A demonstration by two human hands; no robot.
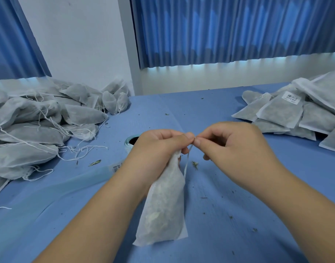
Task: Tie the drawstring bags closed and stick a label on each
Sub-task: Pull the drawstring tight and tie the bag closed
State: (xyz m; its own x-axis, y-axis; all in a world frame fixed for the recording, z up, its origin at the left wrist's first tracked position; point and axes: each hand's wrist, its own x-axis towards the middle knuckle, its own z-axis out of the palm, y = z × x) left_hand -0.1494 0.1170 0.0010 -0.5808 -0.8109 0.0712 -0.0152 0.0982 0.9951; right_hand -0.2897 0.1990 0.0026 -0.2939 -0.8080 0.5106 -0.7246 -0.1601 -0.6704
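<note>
A white fabric drawstring bag (163,211) filled with dried herbs hangs upright over the blue table (248,205). My left hand (157,149) grips its gathered neck and pinches the white drawstring (187,162) at the top. My right hand (227,143) pinches the same string right beside the left fingertips. A loop of string hangs down along the right of the bag's neck. A roll of labels (129,143) sits just behind my left hand, partly hidden, with its strip (116,167) trailing left.
A heap of bags with loose strings (39,126) covers the left of the table. A pile of flat bags (299,114), one showing a label, lies at the right. Herb crumbs (195,164) dot the cloth. Blue curtains hang behind.
</note>
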